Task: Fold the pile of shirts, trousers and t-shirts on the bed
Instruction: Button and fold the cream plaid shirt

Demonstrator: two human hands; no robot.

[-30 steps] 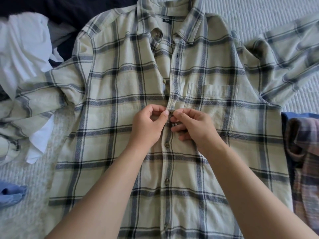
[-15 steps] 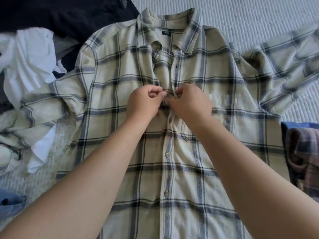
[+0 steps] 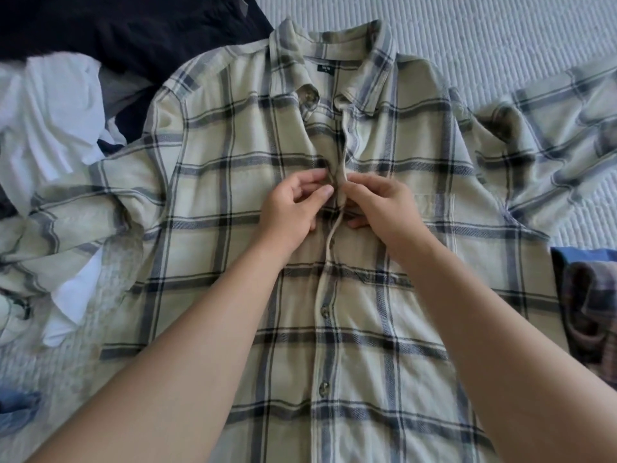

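Note:
A pale green plaid shirt (image 3: 233,195) lies face up on the bed, collar at the far end, both sleeves spread out to the sides. Its lower buttons are fastened; the placket gapes open above my hands. My left hand (image 3: 293,208) pinches the left edge of the placket at chest height. My right hand (image 3: 377,205) pinches the right edge of the placket against it, beside the chest pocket. The button between my fingers is hidden.
White garments (image 3: 50,121) and a black one (image 3: 117,28) are heaped at the far left. A blue cloth (image 3: 16,409) lies at the near left. A folded plaid and blue stack (image 3: 591,295) sits at the right. The ribbed white bedcover (image 3: 500,35) shows beyond the collar.
Both hands have moved up the placket from a lower button to the one at chest height. The view has tilted, so the shirt sits lower in frame.

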